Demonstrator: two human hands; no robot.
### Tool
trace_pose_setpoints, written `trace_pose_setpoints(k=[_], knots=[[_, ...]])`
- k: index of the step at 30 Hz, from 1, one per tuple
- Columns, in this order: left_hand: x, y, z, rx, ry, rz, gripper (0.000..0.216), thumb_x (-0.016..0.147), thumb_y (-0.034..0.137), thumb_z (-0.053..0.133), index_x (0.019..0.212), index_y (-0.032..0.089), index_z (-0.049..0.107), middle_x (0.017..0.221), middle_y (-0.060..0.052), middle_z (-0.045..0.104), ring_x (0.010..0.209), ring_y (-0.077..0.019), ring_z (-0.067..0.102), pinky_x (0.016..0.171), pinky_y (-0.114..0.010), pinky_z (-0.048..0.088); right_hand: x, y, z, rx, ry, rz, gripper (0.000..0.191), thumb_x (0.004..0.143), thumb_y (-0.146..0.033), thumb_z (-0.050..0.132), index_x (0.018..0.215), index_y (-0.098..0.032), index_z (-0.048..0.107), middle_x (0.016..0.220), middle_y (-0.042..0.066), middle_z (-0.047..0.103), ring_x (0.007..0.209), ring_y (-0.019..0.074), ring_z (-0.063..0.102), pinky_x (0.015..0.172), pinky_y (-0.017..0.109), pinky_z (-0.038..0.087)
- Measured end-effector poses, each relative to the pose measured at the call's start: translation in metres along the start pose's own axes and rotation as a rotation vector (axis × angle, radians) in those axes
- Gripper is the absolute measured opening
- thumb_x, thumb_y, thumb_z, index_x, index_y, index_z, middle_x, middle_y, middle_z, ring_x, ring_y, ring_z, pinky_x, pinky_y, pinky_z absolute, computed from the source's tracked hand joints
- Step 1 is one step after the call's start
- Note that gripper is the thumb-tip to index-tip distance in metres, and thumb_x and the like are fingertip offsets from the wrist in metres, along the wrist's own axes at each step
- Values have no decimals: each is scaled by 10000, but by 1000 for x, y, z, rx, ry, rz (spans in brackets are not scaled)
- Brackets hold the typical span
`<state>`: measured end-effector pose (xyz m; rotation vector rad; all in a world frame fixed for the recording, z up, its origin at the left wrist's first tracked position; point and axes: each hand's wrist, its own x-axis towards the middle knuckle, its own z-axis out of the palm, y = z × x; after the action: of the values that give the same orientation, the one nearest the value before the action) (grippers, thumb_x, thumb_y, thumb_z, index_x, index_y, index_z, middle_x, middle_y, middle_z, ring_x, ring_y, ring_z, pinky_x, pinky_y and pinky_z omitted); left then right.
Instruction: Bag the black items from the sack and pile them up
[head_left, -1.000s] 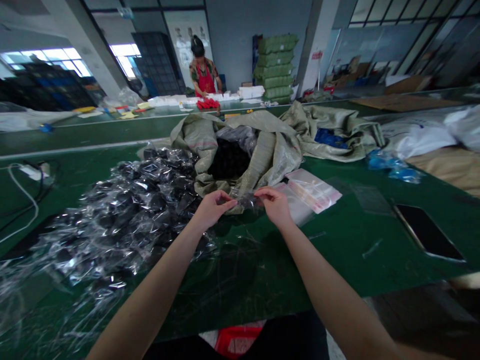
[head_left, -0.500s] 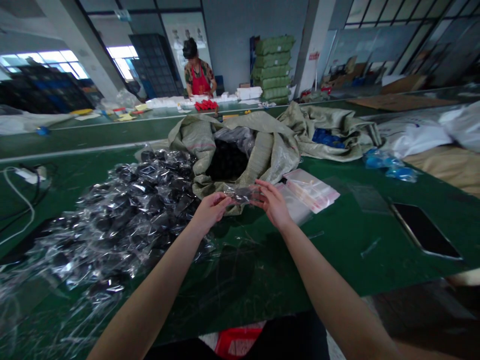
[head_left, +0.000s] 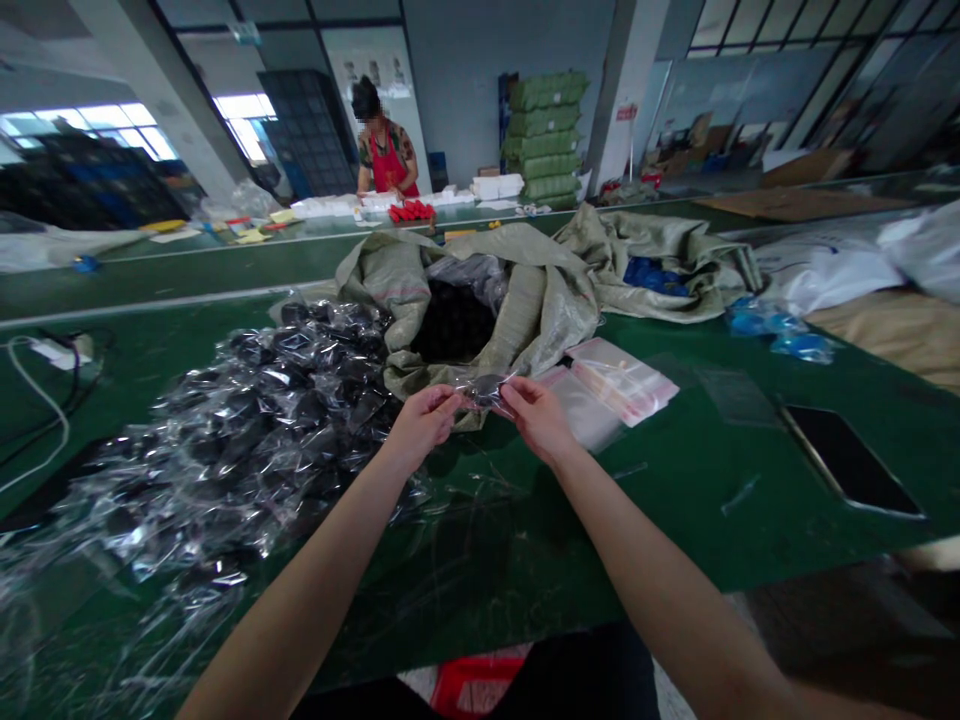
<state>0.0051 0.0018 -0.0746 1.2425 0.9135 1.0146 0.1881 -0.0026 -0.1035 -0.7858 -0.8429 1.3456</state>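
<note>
Between my two hands is a clear plastic bag (head_left: 489, 388) with a dark rounded piece inside; what the piece is I cannot make out. My left hand (head_left: 426, 425) pinches the bag's left end between thumb and fingers. At the other end, the fingers of my right hand (head_left: 536, 415) are closed on the bag beside the dark piece. Just behind my hands lies a woven sack (head_left: 551, 310), its mouth folded open on many black pieces (head_left: 454, 320). Left of my left hand spreads a heap of bagged black pieces (head_left: 292, 410).
Flat clear bags (head_left: 622, 380) lie right of my right hand, and a phone (head_left: 851, 460) rests farther right. A second sack (head_left: 675, 265) holds blue items. Cables (head_left: 56, 410) lie at the left. Across the green table (head_left: 675, 500), a person in a red apron (head_left: 388, 165) stands working.
My right hand's fingers, spread along the bag before, have closed on its right end. The dark piece now shows more plainly. Across the table, the person has shifted slightly left.
</note>
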Motion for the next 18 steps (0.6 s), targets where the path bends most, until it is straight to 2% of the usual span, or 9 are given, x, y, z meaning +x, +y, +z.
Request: trace_pose_setpoints(k=[2, 4, 9, 13, 18], knots=[[-1, 2, 2, -30, -22, -30, 440, 712, 531, 739, 876, 150, 594, 748, -20, 664, 355, 8, 258, 340, -168, 142, 1, 1, 0, 3, 26, -11, 422, 519, -474, 873, 787, -212, 679, 803, -17, 719, 755, 135, 673, 783, 308, 577], [0, 4, 5, 15, -32, -58, 470, 717, 559, 724, 914, 154, 590, 820, -50, 701, 349, 12, 250, 339, -170, 121, 1, 1, 1, -17, 38, -23, 429, 506, -463, 878, 793, -212, 682, 805, -17, 715, 763, 138, 672, 780, 311, 583], [3, 6, 13, 190, 86, -26, 455, 615, 452, 817, 855, 146, 580, 629, -21, 679, 362, -28, 337, 355, -178, 203, -1, 6, 3, -14, 17, -30, 386, 546, -446, 867, 792, -210, 686, 802, -18, 711, 762, 132, 668, 786, 306, 584], [2, 8, 15, 130, 66, 20, 451, 623, 458, 812, 756, 175, 488, 632, -19, 689, 360, -18, 327, 366, -170, 208, -3, 8, 4, 71, 10, -2, 382, 549, -444, 875, 793, -218, 688, 781, -31, 707, 717, 112, 661, 749, 276, 580], [-3, 13, 14, 7, -5, -5, 494, 729, 621, 688, 874, 178, 523, 687, -28, 697, 317, 0, 248, 332, -166, 127, -5, 5, 4, 87, -12, -22, 369, 561, -393, 885, 842, -237, 704, 857, -19, 725, 778, 131, 676, 792, 307, 583]])
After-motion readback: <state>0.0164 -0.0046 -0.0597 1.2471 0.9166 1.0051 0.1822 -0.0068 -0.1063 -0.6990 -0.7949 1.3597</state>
